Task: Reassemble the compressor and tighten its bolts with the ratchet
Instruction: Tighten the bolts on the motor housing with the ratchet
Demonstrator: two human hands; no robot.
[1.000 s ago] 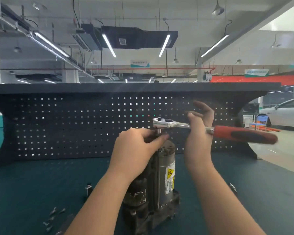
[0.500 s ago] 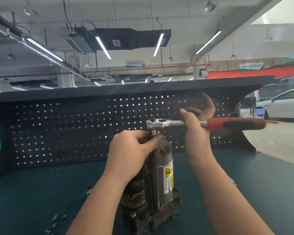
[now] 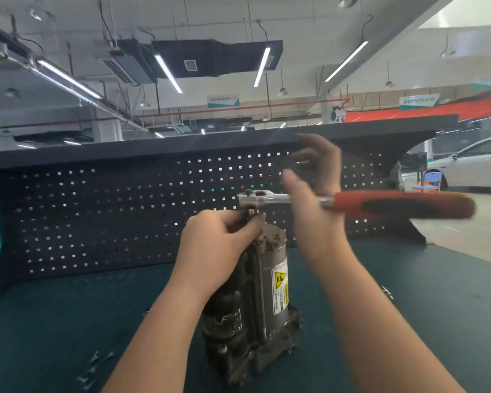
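Observation:
The compressor (image 3: 270, 268) stands upright on the green mat, a grey cylinder with a yellow warning label. On its top sits the ratchet, chrome head (image 3: 255, 197) to the left and red-and-black handle (image 3: 403, 205) sticking out level to the right. My left hand (image 3: 219, 245) curls over the compressor's top and pinches the socket (image 3: 250, 213) under the ratchet head. My right hand (image 3: 315, 194), blurred, lies with its palm against the ratchet's metal shaft. Its fingers are loosely bent and raised above the shaft, not round it.
A dark pegboard panel (image 3: 97, 222) closes off the bench behind the compressor. Several loose bolts (image 3: 94, 367) lie on the mat (image 3: 40, 321) at the front left, and a small metal part (image 3: 387, 292) lies to the right. A white car (image 3: 479, 163) is parked far right.
The ratchet handle swung from slanting down-right to level. My right hand's fingers lifted higher off the shaft. My left hand stayed on the socket.

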